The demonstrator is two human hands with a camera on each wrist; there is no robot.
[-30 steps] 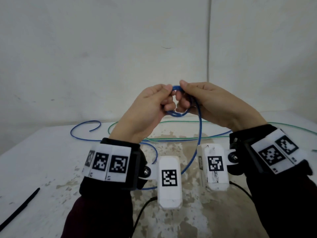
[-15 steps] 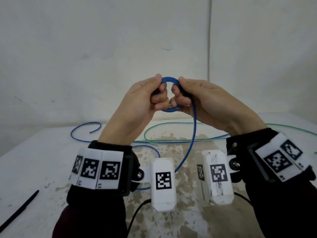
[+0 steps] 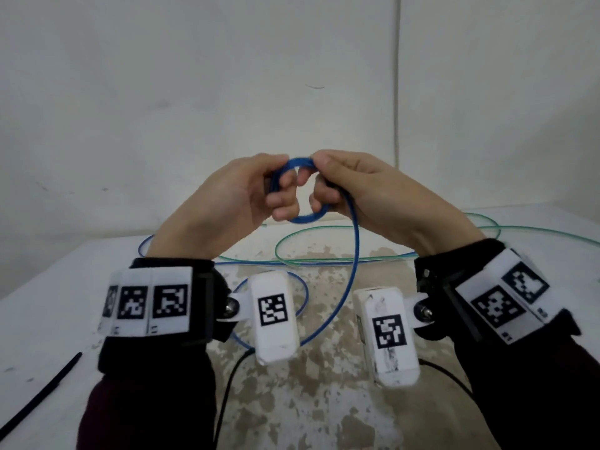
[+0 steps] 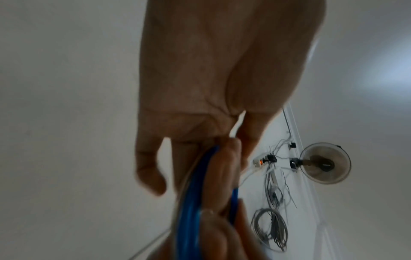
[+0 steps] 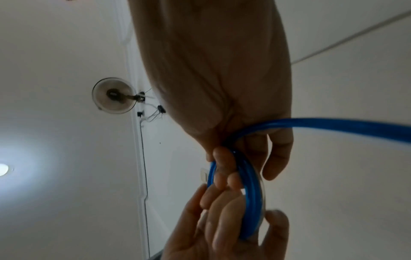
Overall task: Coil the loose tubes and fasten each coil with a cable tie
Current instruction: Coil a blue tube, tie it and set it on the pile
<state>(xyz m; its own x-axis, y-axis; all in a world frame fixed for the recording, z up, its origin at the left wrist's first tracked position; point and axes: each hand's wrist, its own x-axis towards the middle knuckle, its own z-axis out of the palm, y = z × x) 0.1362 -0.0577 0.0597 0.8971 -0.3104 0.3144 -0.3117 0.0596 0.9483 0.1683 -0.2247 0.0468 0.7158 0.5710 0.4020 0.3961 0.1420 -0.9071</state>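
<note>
Both hands hold the small blue tube coil [image 3: 300, 190] raised above the tabletop [image 3: 48, 306]; left hand [image 3: 240, 196] pinches its left side, right hand [image 3: 367, 193] its right; feed the hanging slack round evenly, keeping turns stacked; cable tie [image 3: 39, 396] lies unused.

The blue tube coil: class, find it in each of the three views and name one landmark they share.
Head: blue tube coil upper centre, between both hands.
Left wrist: bottom centre, edge-on against the fingers.
Right wrist: lower centre-right, its tail leaving right.
Shared landmark: the left hand gripping it; the wrist views also share a fan.
</note>
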